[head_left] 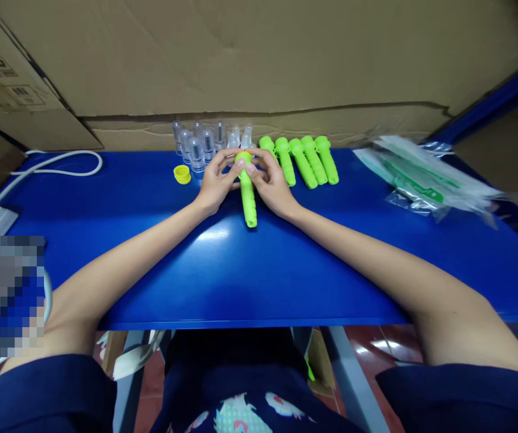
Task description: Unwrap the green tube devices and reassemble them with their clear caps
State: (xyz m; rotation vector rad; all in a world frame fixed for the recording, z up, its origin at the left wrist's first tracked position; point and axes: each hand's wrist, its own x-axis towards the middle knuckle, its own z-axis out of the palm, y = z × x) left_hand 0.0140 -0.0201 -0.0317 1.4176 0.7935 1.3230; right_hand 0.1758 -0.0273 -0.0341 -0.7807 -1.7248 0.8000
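Green plastic is between the two hands: one green handle (249,204), with a yellow top (243,157) at its wider end. The left hand (218,182) and the right hand (271,183) grasp this wider end together, both thumbs pressing on it near the top and the other fingers bent around behind. The narrow end points toward the person, above the middle of the blue desk (250,282); whether it touches the surface, I cannot tell.

Behind the left hand stand six clear bottles (196,156), upright in a close group, with rounded tops. Their walls let the light pass, but what is inside them is too small to tell. Just beside, toward the person, sits a yellow ring (182,174), and its inner wall can be seen. Small clear pieces (246,137) stand at the back, beyond the hands.

To the right of the hands, five green handles (306,163) lie side by side in a row, wide ends toward the cardboard wall (259,60). Farther right lie some plastic bags (423,180) — white and clear, with green print — one over another; their content is not possible to tell. At the far left, a white cable (67,173) makes a loop on the desk.
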